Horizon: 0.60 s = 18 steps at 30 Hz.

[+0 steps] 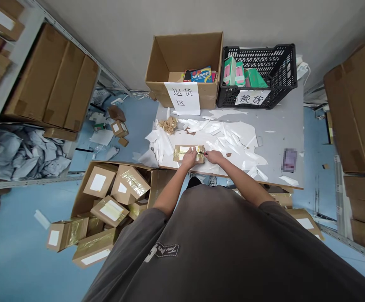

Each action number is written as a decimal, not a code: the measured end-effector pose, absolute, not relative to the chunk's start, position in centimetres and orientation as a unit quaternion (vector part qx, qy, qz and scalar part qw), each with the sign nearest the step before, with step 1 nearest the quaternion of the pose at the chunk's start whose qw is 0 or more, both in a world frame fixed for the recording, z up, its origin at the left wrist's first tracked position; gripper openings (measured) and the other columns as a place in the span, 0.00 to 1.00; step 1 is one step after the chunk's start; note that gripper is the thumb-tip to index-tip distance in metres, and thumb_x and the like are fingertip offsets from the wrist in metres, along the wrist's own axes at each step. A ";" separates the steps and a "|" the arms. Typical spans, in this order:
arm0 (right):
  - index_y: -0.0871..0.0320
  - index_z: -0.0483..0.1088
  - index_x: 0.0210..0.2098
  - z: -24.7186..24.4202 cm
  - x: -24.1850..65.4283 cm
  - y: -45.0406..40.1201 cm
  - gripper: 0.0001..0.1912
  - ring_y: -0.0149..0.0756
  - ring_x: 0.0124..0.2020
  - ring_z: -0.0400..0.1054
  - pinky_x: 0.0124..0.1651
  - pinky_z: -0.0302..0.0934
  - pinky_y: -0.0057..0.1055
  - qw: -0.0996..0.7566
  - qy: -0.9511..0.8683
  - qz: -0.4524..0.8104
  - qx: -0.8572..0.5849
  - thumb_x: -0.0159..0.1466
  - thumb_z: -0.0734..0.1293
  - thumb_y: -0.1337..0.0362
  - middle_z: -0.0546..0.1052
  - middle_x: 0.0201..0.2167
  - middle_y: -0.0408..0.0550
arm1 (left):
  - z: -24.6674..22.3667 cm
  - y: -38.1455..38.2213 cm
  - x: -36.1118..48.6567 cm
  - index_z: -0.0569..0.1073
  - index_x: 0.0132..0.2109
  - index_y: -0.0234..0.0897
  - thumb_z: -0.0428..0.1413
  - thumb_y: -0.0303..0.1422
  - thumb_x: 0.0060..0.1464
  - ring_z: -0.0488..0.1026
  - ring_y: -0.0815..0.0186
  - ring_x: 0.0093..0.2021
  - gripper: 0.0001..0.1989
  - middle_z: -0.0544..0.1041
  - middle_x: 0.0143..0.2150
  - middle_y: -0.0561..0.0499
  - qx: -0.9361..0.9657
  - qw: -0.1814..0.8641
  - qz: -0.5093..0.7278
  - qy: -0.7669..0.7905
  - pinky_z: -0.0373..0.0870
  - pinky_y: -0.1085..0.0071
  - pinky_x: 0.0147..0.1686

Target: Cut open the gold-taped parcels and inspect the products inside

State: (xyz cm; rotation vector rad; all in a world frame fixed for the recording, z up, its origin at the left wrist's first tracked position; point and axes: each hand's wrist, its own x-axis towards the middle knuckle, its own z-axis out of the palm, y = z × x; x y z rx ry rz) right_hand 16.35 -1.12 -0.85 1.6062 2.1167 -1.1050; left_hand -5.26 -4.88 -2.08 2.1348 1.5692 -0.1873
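Observation:
A small cardboard parcel (176, 156) wrapped in shiny yellowish tape lies on the table close to its front edge. My left hand (189, 158) rests on top of the parcel, fingers stretched out across its middle. At the parcel's right end, my right hand (214, 157) is closed around a small dark-and-red cutter (205, 154), whose tip points left at the taped top. Most of the cutter is hidden in the fist. White paper scraps (229, 136) lie behind and to the right, and crumpled brown paper (169, 125) sits behind the parcel on the left.
At the back of the table (283, 126) stand an open carton (157, 90) holding colourful boxes and a black crate (287, 77) holding green boxes. A blurred purple item (289, 160) lies right. A large carton (86, 178) of taped parcels is at left; loaded shelves flank both sides.

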 end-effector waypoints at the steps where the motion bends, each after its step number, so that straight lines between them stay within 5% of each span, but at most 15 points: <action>1: 0.59 0.78 0.55 -0.7 16.4 -1.1 0.18 0.61 0.56 0.78 0.54 0.69 0.46 0.143 0.733 -0.375 0.549 0.77 0.65 0.53 0.83 0.54 0.68 | -2.0 -4.8 -5.2 0.73 0.62 0.34 0.76 0.32 0.51 0.58 0.37 0.80 0.35 0.62 0.79 0.29 0.778 0.242 -0.072 0.576 0.64 0.49 0.74; 10: 0.61 0.77 0.59 0.9 16.1 -0.8 0.20 0.56 0.57 0.79 0.51 0.70 0.38 0.233 0.754 -0.356 0.500 0.79 0.60 0.56 0.81 0.59 0.66 | -1.3 -4.6 -4.6 0.74 0.64 0.37 0.78 0.31 0.48 0.53 0.39 0.82 0.38 0.60 0.81 0.33 0.751 0.277 -0.084 0.594 0.63 0.50 0.76; 18: 0.62 0.78 0.47 0.6 17.2 -0.5 0.16 0.44 0.37 0.80 0.40 0.66 0.30 0.193 0.693 -0.472 0.510 0.79 0.64 0.56 0.85 0.39 0.58 | -1.2 -3.7 -4.0 0.79 0.56 0.37 0.79 0.28 0.44 0.58 0.39 0.80 0.32 0.64 0.79 0.36 0.760 0.283 -0.088 0.578 0.66 0.52 0.74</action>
